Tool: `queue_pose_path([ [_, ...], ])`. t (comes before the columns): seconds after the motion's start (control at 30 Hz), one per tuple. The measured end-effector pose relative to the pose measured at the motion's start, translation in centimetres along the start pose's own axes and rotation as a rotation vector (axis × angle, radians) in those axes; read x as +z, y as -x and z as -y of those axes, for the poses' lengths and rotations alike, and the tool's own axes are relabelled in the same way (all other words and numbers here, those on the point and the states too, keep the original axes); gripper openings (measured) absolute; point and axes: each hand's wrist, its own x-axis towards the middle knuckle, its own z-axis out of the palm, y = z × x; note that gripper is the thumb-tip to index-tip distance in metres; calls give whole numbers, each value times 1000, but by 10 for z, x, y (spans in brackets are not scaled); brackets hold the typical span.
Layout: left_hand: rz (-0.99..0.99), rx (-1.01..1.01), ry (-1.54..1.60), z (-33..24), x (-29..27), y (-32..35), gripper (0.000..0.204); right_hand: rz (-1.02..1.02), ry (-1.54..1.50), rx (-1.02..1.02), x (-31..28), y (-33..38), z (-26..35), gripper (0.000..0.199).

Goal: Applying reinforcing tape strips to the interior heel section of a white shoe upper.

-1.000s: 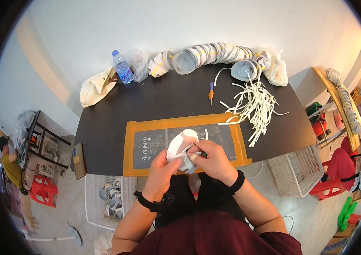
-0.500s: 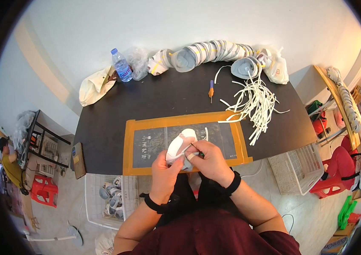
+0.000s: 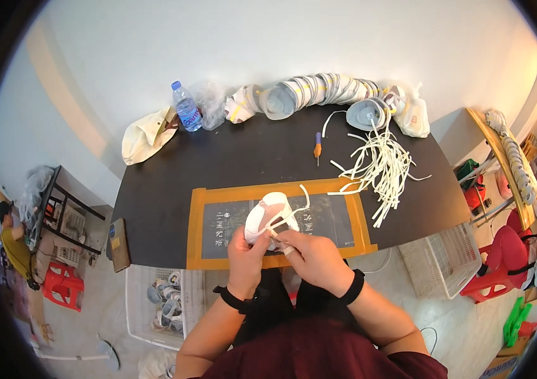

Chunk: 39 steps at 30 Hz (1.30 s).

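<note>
Over the taped sheet, my left hand (image 3: 246,259) grips the near left edge of a curved white piece (image 3: 256,220) with a pinkish inside. It looks like a sewn cuff or shoe upper; its exact kind is unclear. My right hand (image 3: 312,256) is closed at its near right side, fingertips pinched around a narrow white strip (image 3: 307,197). That strip crosses the opening and its free end curls up beyond the far edge. What else the right fingers hold, if anything, is hidden.
Beneath lies a dark sheet edged with orange tape (image 3: 200,215). Beyond are a heap of white strips (image 3: 385,167), an orange-handled pointed tool (image 3: 317,148), nested grey-white pieces (image 3: 325,88), a water bottle (image 3: 186,108) and a cream bag (image 3: 145,136). A phone (image 3: 118,245) rests at the left edge; crates (image 3: 439,259) flank the table.
The white strip now stretches across the piece's opening, its free end raised. My right hand has shifted slightly down and a dark object by its fingers no longer shows. The view has tilted a little.
</note>
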Motion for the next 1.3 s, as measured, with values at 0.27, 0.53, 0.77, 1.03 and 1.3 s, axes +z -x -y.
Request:
queue_pose_path([
  [0.27,46,56,-31,7,-8,-2,25,-102,8,79,6,-8,-4,18],
  [0.53,56,69,-60,10,-12,-1,24,-43,31,86,5,-10,-5,17],
  [0.77,87,131,-249,6,-14,-6,19,21,163,84,0,-18,-3,10],
  [1.03,104,143,-394,-2,-24,-10,19,135,159,62,0,-40,-11,15],
  [1.3,144,59,-314,11,-35,-9,13,467,628,-155,2,-58,20,17],
])
